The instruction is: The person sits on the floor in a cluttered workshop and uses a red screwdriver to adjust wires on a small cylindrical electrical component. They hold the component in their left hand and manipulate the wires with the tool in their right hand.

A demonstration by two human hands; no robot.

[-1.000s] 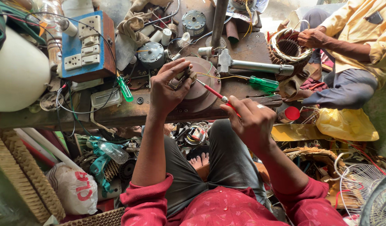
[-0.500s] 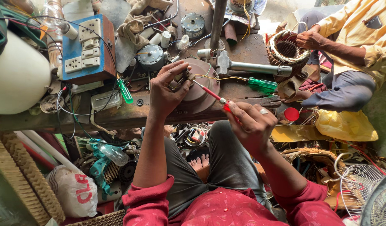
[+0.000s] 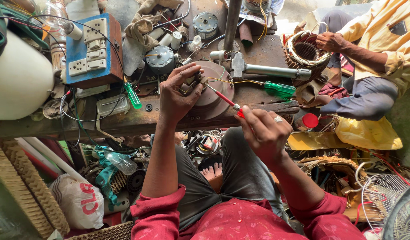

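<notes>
Cluttered wooden bench [image 3: 258, 95], workshop floor.

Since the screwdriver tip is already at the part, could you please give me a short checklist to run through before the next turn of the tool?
1. Left hand steadies the small part on the round brown disc: ok.
2. Right hand has a firm grip on the red screwdriver: ok.
3. Tip seated in the screw head: cannot tell, fingers hide it.
4. Thin yellow wires clear of the tip: cannot tell, they run close by.
5. Green screwdriver out of the way on the bench: ok.
</notes>
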